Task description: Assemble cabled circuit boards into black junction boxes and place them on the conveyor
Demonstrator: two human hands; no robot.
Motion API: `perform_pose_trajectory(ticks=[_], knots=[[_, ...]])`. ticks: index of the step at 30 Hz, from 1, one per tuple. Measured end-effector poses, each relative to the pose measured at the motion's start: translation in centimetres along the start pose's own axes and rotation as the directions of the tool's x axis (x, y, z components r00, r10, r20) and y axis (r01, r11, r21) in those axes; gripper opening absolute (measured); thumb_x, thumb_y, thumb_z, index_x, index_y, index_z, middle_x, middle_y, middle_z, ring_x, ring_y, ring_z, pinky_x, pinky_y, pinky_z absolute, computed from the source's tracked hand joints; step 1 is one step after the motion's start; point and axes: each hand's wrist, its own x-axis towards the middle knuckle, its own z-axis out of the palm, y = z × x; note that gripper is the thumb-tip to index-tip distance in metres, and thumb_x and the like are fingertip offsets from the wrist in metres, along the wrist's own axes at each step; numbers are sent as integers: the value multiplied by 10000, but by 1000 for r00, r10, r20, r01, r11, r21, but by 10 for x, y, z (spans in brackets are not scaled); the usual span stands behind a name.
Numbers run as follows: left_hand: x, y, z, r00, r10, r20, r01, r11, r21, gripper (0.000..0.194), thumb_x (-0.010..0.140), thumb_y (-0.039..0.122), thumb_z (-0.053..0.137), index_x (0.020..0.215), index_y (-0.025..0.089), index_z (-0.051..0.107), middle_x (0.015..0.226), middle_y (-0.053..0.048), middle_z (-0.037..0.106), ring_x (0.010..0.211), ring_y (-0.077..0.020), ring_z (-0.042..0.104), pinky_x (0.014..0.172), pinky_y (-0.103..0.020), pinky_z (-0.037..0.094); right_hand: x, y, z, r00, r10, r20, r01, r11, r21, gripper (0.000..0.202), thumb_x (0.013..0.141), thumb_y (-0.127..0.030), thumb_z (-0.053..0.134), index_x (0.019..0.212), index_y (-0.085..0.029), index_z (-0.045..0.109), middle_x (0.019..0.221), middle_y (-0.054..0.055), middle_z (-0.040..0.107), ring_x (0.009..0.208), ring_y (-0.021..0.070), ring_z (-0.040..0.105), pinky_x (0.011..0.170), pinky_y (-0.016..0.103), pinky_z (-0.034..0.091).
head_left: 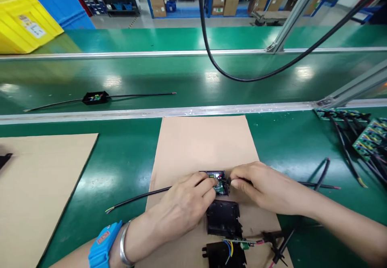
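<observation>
Two bare hands work at a small black plastic case with a green circuit board point(223, 188), lower centre of the frame.
The left hand point(189, 197) rests its fingers over it; the right hand point(266, 185) pinches a thin black cable point(322, 185) at its right end. A tan cardboard sheet point(205, 141) lies beneath.

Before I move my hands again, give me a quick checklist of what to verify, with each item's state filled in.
1. Left hand on the box: ok, its fingers touch it.
2. Right hand's grip on the right cable: ok, pinched beside the box's right edge.
3. Right cable fully seated in the box: cannot tell, too small and partly covered.
4. Left cable joined to the box: cannot tell, the left hand hides that stretch.
5. Box closed: not ok, its circuit board shows.
</observation>
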Motion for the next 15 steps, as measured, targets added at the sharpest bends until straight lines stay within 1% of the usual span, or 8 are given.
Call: perform_pose_trajectory(ticks=[1,3,5,7,9,11,13,15], knots=[[0,0,0,1000,0,4,0,1000,1,243,899,55,449,1098,121,570,1238,-110,591,1175,-263,518,1002,-413,503,1,-1,1,1000,-27,1,27,999,-17,199,918,-130,456,735,-198,490,696,-5,558,645,140,507,611,262,375],[-1,0,0,1000,2,11,-2,1000,4,221,908,61,442,1078,127,568,1219,-116,598,1157,-267,530,967,-420,521,4,-1,5,992,-123,-42,120,990,-69,189,891,-83,441,738,-188,476,742,19,555,675,148,491,619,266,378],[-1,0,0,1000,1,15,-1,1000,10,215,909,63,443,1074,131,563,1219,-120,597,1149,-273,535,951,-430,528,6,3,12,965,-247,-88,231,959,-161,203,857,-25,401,753,-176,488,774,42,544,703,162,469,623,276,375],[-1,-1,0,1000,6,10,-6,1000,18,223,896,51,449,1072,131,561,1220,-124,596,1151,-275,535,945,-433,530,6,11,20,929,-351,-114,311,911,-270,252,822,28,359,763,-166,509,773,50,527,708,173,439,627,289,364],[-1,-1,0,1000,11,1,-11,1000,24,223,879,41,459,1052,133,566,1204,-127,603,1155,-275,535,937,-430,534,4,19,25,909,-398,-128,334,876,-349,291,807,56,334,772,-161,525,772,49,518,699,176,414,627,299,352],[-1,0,0,1000,14,-6,-13,999,29,206,866,37,473,1014,137,576,1174,-125,615,1142,-272,544,918,-419,543,2,22,28,906,-401,-139,321,861,-393,299,820,52,330,771,-165,529,784,49,521,695,178,407,624,304,346],[-1,0,0,1000,23,-20,-22,999,39,185,865,36,482,974,143,586,1179,-116,616,1124,-272,552,886,-411,557,0,20,28,905,-402,-141,307,845,-438,292,837,37,340,785,-170,539,803,53,532,707,184,422,630,311,350],[-1,0,-2,998,43,-37,-40,998,56,171,878,40,478,937,149,595,1240,-105,598,1120,-273,552,857,-407,568,-1,14,27,909,-398,-126,296,829,-475,263,843,18,371,814,-171,551,824,58,548,726,193,448,641,320,363]])
